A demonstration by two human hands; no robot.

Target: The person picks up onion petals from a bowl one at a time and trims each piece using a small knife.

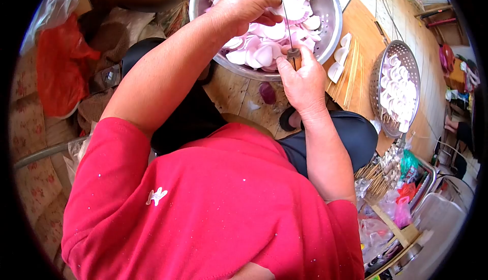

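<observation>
Above a large metal colander (334,26) of pink-white onion pieces (262,46), my left hand (249,5) pinches an onion piece (291,1) beside the upper part of a thin metal needle. My right hand (305,79) is closed around the needle's short wooden handle (294,59), with the needle pointing up and away from me. Whether the needle passes through the onion piece I cannot tell. The left fingertips are partly hidden behind that hand.
To the right, a wooden board (358,23) carries bamboo skewers (354,71) and a few onion pieces (339,61). A second colander (375,76) holds threaded onion skewers (396,89). More skewers (378,173) lie lower right. A red plastic bag (63,66) is at left.
</observation>
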